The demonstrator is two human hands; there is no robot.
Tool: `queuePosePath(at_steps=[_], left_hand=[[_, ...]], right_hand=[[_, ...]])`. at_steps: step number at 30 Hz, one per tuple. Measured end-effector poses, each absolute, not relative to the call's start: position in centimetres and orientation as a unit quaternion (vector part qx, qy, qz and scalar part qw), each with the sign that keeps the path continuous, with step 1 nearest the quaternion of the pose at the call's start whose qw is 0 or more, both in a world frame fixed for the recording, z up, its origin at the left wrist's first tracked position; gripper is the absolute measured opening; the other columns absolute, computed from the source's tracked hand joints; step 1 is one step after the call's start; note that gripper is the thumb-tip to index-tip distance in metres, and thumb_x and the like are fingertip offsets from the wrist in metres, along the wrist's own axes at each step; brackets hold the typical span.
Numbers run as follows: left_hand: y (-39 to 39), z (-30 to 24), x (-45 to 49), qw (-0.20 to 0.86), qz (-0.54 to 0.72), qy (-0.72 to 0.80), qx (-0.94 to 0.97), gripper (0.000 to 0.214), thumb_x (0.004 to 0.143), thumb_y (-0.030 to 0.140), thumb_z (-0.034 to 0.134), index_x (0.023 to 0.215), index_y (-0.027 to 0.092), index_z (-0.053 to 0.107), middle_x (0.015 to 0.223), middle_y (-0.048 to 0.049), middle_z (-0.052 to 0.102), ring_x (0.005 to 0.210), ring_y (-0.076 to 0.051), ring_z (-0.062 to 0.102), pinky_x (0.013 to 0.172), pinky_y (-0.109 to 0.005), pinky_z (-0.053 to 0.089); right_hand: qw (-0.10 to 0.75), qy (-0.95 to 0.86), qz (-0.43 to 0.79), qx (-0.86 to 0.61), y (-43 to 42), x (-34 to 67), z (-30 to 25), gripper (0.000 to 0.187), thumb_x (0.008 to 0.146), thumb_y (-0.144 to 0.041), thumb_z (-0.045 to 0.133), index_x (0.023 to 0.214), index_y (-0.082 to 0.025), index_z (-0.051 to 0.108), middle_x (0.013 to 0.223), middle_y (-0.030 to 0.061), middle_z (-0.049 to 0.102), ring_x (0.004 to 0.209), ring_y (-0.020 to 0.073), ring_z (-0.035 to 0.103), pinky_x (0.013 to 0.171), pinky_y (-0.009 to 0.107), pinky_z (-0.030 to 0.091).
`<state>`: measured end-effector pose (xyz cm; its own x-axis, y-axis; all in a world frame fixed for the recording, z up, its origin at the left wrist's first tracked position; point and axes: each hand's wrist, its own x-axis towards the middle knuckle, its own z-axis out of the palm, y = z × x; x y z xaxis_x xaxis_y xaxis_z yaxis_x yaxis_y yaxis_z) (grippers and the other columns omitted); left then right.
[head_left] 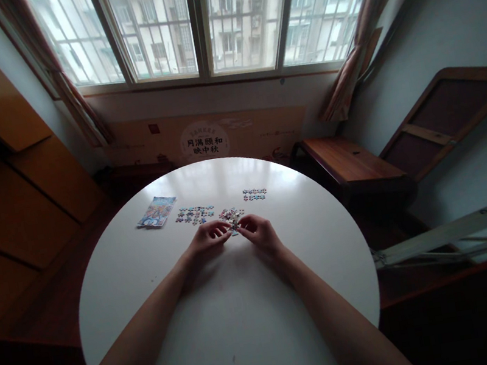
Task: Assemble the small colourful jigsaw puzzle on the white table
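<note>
My left hand and my right hand meet over the middle of the white round table. Their fingers are bent into pinches, and the fingertips come together at small jigsaw pieces. The pieces at the fingertips are partly covered, so their outlines are hard to see. Just beyond my fingers lies a loose heap of jigsaw pieces. Left of it, several jigsaw pieces are spread in rough rows. Two neat rows of jigsaw pieces lie farther back on the right.
A colourful printed picture sheet lies at the table's left. Beyond the right edge stands a low wooden table, with a wood-framed panel leaning by the wall. Cabinets line the left; a barred window is ahead.
</note>
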<state>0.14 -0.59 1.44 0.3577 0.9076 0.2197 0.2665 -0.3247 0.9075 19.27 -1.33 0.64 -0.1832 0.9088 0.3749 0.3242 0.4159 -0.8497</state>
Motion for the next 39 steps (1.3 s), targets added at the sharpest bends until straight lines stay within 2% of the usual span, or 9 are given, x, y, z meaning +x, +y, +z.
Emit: queuePosePath(at_steps=[3,8,12,15,20,25,30,39], left_hand=[[-0.7,1.5,0.2,0.423,0.394,0.409,0.706,0.030,0.073,0.034,0.064,0.092,0.010,0.066,0.064,-0.0024,0.062,0.053,-0.008,0.053,0.048,-0.017,0.040],[-0.7,1.6,0.1,0.422,0.388,0.408,0.710,0.029,0.075,0.035,0.062,0.088,0.009,0.067,0.065,-0.0037,0.063,0.052,-0.008,0.052,0.046,-0.016,0.038],[-0.6,1.4,0.1,0.404,0.390,0.416,0.716,0.028,0.075,0.035,0.061,0.086,0.009,0.068,0.064,-0.0034,0.063,0.052,-0.008,0.052,0.045,-0.016,0.037],[-0.6,1.3,0.1,0.397,0.390,0.420,0.717,0.027,0.075,0.034,0.061,0.084,0.010,0.068,0.064,-0.0030,0.062,0.051,-0.008,0.051,0.045,-0.016,0.037],[-0.6,1.3,0.1,0.395,0.392,0.422,0.716,0.028,0.076,0.035,0.060,0.083,0.010,0.068,0.064,-0.0027,0.062,0.050,-0.007,0.050,0.045,-0.015,0.036],[-0.6,1.5,0.2,0.393,0.386,0.425,0.718,0.028,0.076,0.035,0.060,0.083,0.009,0.069,0.063,-0.0031,0.062,0.050,-0.007,0.050,0.045,-0.016,0.036],[-0.6,1.4,0.1,0.394,0.381,0.421,0.722,0.030,0.077,0.036,0.059,0.085,0.010,0.069,0.065,-0.0037,0.063,0.051,-0.008,0.051,0.045,-0.016,0.036],[-0.6,1.5,0.3,0.394,0.385,0.423,0.719,0.029,0.077,0.036,0.059,0.084,0.010,0.068,0.064,-0.0037,0.063,0.051,-0.008,0.051,0.045,-0.016,0.036]], right_hand=[[0.476,-0.683,0.228,-0.505,-0.9,20.7,1.2,0.017,0.076,-0.030,0.059,0.086,-0.016,0.061,0.080,0.0063,0.064,0.060,0.0139,0.056,0.057,0.026,0.045],[0.393,-0.635,0.125,-0.653,0.1,24.1,0.9,0.011,0.076,-0.025,0.058,0.084,-0.017,0.062,0.075,0.0063,0.064,0.063,0.0170,0.057,0.065,0.031,0.044],[0.354,-0.592,0.084,-0.719,0.4,25.2,0.3,0.020,0.078,-0.023,0.056,0.096,-0.016,0.062,0.089,0.0080,0.062,0.074,0.0173,0.059,0.072,0.030,0.043],[0.325,-0.585,0.040,-0.742,0.2,24.9,0.5,0.024,0.079,-0.020,0.054,0.102,-0.018,0.062,0.101,0.0071,0.059,0.083,0.0167,0.058,0.075,0.028,0.042],[0.224,-0.613,-0.014,-0.758,-1.1,23.4,1.6,0.020,0.080,-0.020,0.052,0.092,-0.021,0.067,0.101,0.0079,0.057,0.092,0.0209,0.052,0.079,0.031,0.037],[0.159,-0.631,-0.060,-0.757,-1.8,22.1,1.5,0.025,0.083,-0.030,0.049,0.096,-0.016,0.065,0.106,0.0129,0.056,0.097,0.0265,0.046,0.080,0.037,0.034],[0.165,-0.665,-0.065,-0.725,-1.7,22.0,0.8,0.031,0.087,-0.026,0.041,0.111,-0.016,0.057,0.119,0.0119,0.053,0.105,0.0259,0.042,0.085,0.036,0.032],[0.179,-0.670,-0.040,-0.719,-1.6,22.0,0.5,0.038,0.090,-0.030,0.034,0.121,-0.016,0.051,0.126,0.0109,0.050,0.113,0.0260,0.039,0.094,0.036,0.028]])
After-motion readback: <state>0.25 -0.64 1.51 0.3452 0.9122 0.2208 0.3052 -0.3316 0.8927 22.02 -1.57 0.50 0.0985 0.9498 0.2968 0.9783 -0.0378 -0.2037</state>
